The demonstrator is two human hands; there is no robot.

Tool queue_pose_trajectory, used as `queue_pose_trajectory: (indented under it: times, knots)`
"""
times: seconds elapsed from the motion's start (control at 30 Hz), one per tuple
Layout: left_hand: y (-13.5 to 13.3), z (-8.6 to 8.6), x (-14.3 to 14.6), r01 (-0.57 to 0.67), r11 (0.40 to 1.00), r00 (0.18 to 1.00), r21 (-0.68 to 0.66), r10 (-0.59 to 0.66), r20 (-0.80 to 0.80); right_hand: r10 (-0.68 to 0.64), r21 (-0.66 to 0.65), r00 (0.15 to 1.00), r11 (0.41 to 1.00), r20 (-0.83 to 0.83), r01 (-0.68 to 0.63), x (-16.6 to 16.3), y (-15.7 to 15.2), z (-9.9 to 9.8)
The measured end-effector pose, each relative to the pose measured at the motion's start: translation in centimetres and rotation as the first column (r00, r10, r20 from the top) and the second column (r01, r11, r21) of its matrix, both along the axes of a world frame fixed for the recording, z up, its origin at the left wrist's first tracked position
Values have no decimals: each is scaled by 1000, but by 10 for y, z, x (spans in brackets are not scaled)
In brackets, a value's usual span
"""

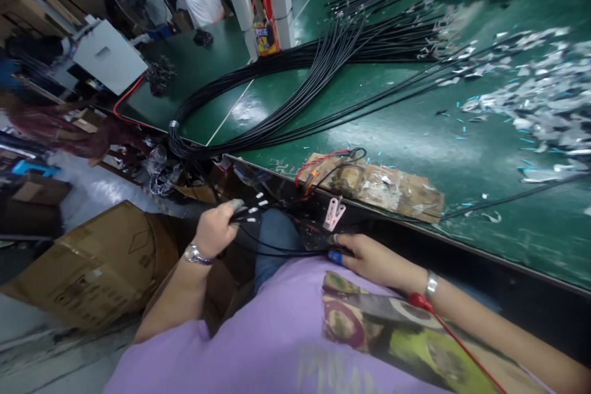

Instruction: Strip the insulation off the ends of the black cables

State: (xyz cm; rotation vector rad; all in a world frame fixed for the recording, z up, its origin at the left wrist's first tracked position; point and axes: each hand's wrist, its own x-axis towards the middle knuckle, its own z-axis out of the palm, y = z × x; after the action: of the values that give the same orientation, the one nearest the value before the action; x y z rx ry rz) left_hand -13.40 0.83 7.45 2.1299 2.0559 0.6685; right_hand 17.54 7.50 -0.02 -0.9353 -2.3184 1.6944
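- The left hand (216, 228) is curled closely around a bunch of thin black cables with white tips (240, 217); the tips poke out past the fingers, above the person's lap.
- The right hand (362, 252), fingers bent, is at the black cable strands (277, 252) crossing the lap; I cannot tell how firmly it grips, as its palm is hidden.
- The cables look light, springy and smooth-jacketed, likely to slide or fan out; gripping just behind the tips should keep them even and spare the ends.
- Right beside the near edge of the green surface (415, 135), a pale pink plastic clip (334, 214) and a worn wooden board (401, 194) with a red wire (299, 173) could snag strands.
- Farther off lies a large looped black cable bundle (295, 98); silvery scraps (545, 92) litter the right side.
- A brown cardboard box (92, 265) stands at left.
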Motion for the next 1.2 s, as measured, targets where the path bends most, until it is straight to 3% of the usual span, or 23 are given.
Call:
queue_pose_trajectory:
  times: [0.1,0.2,0.3,0.4,0.5,0.73,0.93,1.07,1.2]
  knots:
    - [0,-27,46,97,969,930,-228,-6,369,-47,-6,999,999,-5,47,0,-1,-2]
    - [4,-53,94,214,873,701,-439,176,692,-119,-64,991,991,-53,116,0,-4,-3]
    - [10,-62,118,331,772,512,-542,335,791,-214,-183,970,964,-114,191,0,-8,-1]
    - [17,-60,123,417,719,405,-555,400,822,-327,-301,932,915,-157,270,-1,-11,3]
    - [19,-57,124,445,702,410,-555,392,824,-431,-386,882,859,-188,337,-2,-12,8]
    - [10,-57,129,368,701,514,-611,395,762,-561,-516,805,756,-193,403,-10,-10,11]
    - [15,-56,121,439,647,389,-623,488,781,-457,-578,862,773,-218,263,-11,-9,10]
    - [16,-56,119,330,743,353,-583,476,806,-392,-351,902,883,-183,312,-6,-8,5]
    - [10,-61,120,130,869,482,-477,365,796,-243,-38,957,970,-157,240,-2,-10,2]
